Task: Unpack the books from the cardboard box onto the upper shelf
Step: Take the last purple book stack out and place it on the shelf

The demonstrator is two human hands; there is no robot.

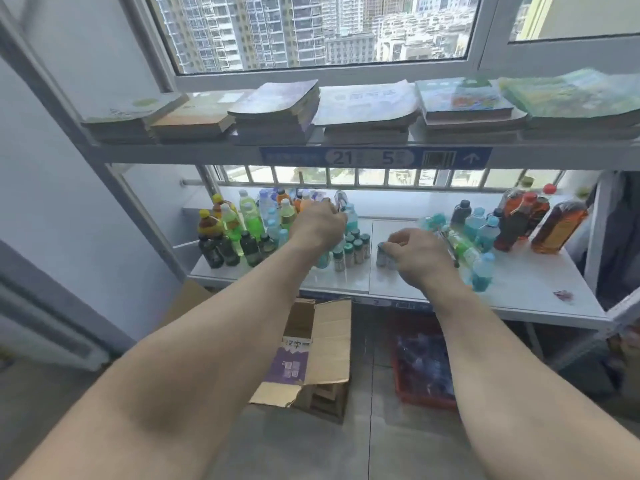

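Several stacks of books (367,109) lie flat along the upper shelf (194,154) under the window. An open cardboard box (322,351) stands on the floor below the rack, with a purple book (292,358) showing inside it. Both my hands reach over the lower shelf (519,285) among bottles. My left hand (318,225) is curled around a clear bottle (340,199) at the back of the cluster. My right hand (417,258) pinches a small capped vial (381,255) standing on the shelf.
Green, orange and blue drink bottles (242,223) crowd the lower shelf's left side, small vials (351,252) its middle, large amber bottles (540,220) its right. A red crate (420,372) sits on the floor right of the box. A blue label strip (375,157) marks the upper shelf's edge.
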